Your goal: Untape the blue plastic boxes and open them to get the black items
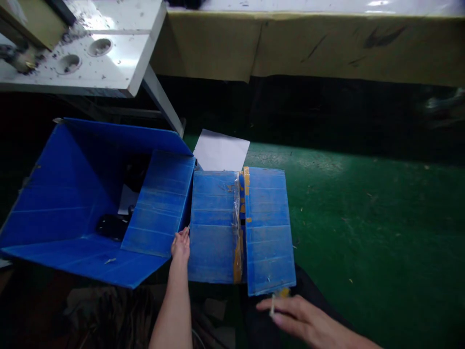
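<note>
A blue box (214,228) with worn top flaps stands in the middle, its flaps nearly meeting over a narrow gap. Brown and clear tape (238,242) runs torn along that seam. Against the box's left side rests my left hand (180,244), fingers stretched along the edge. My right hand (298,312) is below the right flap (271,228), with a small pale stick-like piece (272,305) pinched between thumb and fingers. A blurred yellow bit (283,293) shows just beyond those fingers; its kind is unclear.
To the left stands a larger open blue box (43,213) with dark items (112,227) inside. A white sheet (221,150) lies behind the middle box on the green floor (363,232). A white table (127,63) with debris and a long covered bench (308,48) stand beyond.
</note>
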### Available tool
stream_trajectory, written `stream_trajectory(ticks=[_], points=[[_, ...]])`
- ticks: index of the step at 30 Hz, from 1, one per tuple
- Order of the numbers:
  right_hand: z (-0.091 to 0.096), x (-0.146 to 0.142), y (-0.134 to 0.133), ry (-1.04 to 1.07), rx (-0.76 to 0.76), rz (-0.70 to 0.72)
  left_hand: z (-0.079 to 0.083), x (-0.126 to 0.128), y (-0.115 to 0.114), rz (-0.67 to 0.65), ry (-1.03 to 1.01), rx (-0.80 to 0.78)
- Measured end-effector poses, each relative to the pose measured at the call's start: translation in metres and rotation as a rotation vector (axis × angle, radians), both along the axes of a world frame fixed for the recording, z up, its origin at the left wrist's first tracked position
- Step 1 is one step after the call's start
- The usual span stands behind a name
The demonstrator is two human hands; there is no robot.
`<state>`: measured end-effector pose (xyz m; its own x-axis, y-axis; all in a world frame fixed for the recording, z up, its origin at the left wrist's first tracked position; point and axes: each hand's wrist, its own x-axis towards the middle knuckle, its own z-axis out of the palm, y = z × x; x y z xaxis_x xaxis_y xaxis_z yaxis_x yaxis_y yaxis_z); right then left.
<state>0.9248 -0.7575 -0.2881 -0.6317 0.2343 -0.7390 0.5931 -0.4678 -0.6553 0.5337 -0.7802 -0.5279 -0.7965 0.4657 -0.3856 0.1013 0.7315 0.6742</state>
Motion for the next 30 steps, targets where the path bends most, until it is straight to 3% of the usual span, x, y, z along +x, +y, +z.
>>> stream_trajectory(ticks=[2,3,5,7,9,11,13,17,20,24,27,30], points=[[-0.02,0.055,0.011,-0.08,0.016,-0.006,0.017,0.0,0.003,0.01,0.063,-0.049],[-0.033,0.078,0.016,-0.092,0.151,0.055,0.026,0.006,0.005,0.003,0.104,-0.066],[-0.063,0.109,0.026,-0.249,0.575,0.153,0.042,0.035,0.011,-0.071,0.166,-0.077],[-0.089,0.113,0.035,-0.328,0.767,0.242,0.049,0.083,0.02,-0.264,0.135,-0.057],[-0.104,0.093,0.044,-0.356,0.761,0.207,0.045,0.137,0.03,-0.455,0.05,-0.07],[-0.106,0.06,0.056,-0.306,0.698,0.091,0.033,0.179,0.042,-0.518,0.01,-0.148],[-0.103,0.026,0.071,-0.195,0.685,-0.016,0.019,0.201,0.054,-0.545,-0.041,-0.224],[-0.104,-0.026,0.104,-0.129,0.66,-0.086,0.013,0.194,0.064,-0.637,-0.223,-0.203],[-0.122,-0.06,0.12,-0.227,0.613,-0.051,0.025,0.187,0.06,-0.674,-0.264,-0.114],[-0.153,-0.101,0.128,-0.458,0.539,-0.036,0.038,0.2,0.055,-0.724,-0.223,-0.067],[-0.174,-0.116,0.131,-0.534,0.495,-0.066,0.04,0.205,0.055,-0.755,-0.165,-0.068],[-0.192,-0.111,0.136,-0.484,0.472,-0.093,0.04,0.199,0.053,-0.765,-0.098,-0.097]])
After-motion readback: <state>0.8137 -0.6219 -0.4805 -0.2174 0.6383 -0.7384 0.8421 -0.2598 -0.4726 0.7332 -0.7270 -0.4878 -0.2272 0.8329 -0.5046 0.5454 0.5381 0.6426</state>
